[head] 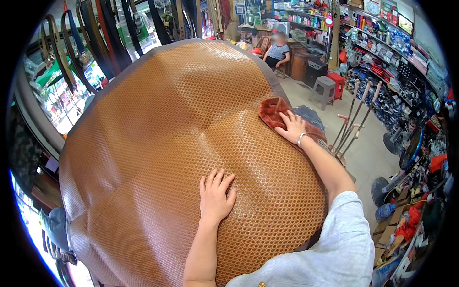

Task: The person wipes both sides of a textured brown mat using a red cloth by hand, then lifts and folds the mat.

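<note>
A large brown woven-pattern sleeping mat (150,150) with a grey fabric border (274,80) spreads before me, creased and uneven. My left hand (216,193) lies palm down on its near middle, fingers apart, holding nothing. Over at the mat's right edge, my right hand (294,126) holds a reddish-brown plush cloth (270,109) down under its palm and fingers. Part of that cloth hangs past the border. A silver bracelet (302,139) circles my right wrist. Whatever supports the mat is hidden beneath it.
Several long-handled metal tools (353,114) stand upright right of the mat. Beyond are a grey stool (322,88), a red stool (337,84) and a seated person (279,52). Belts (104,36) hang at the left. Stocked shelves (387,43) and a plastic bottle (385,211) are at the right.
</note>
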### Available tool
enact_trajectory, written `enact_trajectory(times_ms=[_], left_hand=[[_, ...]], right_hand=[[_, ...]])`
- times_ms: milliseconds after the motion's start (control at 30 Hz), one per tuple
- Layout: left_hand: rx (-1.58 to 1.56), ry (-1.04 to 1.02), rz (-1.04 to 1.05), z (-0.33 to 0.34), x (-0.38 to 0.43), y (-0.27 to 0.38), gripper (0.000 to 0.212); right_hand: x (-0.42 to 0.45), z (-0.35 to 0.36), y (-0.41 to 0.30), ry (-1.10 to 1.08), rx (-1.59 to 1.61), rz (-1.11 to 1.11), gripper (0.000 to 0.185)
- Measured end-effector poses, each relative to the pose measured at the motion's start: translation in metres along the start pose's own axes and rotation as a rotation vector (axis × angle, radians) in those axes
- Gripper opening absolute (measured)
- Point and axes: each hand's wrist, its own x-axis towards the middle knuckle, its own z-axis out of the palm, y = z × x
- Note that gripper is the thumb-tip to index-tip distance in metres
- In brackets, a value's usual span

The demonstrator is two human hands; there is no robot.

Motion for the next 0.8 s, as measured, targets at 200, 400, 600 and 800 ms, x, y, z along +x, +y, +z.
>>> enact_trajectory(times_ms=[200, 400, 600, 800], left_hand=[[-0.118, 0.024, -0.064, -0.009, 0.002, 0.006, 0.060], [-0.512, 0.197, -0.145, 0.002, -0.004, -0.014, 0.073], [-0.723, 0.255, -0.222, 0.000, -0.005, -0.021, 0.073], [-0.571, 0.136, -0.239, -0.003, -0.004, -0.020, 0.069]], right_hand=[[-0.045, -0.017, -0.088, -0.050, 0.074, -0.426, 0.076], [-0.173, -0.060, -0.133, -0.111, 0.193, -0.973, 0.073], [-0.172, -0.069, -0.107, -0.141, 0.212, -0.868, 0.069], [-0.059, -0.029, -0.019, 0.027, 0.019, -0.173, 0.069]])
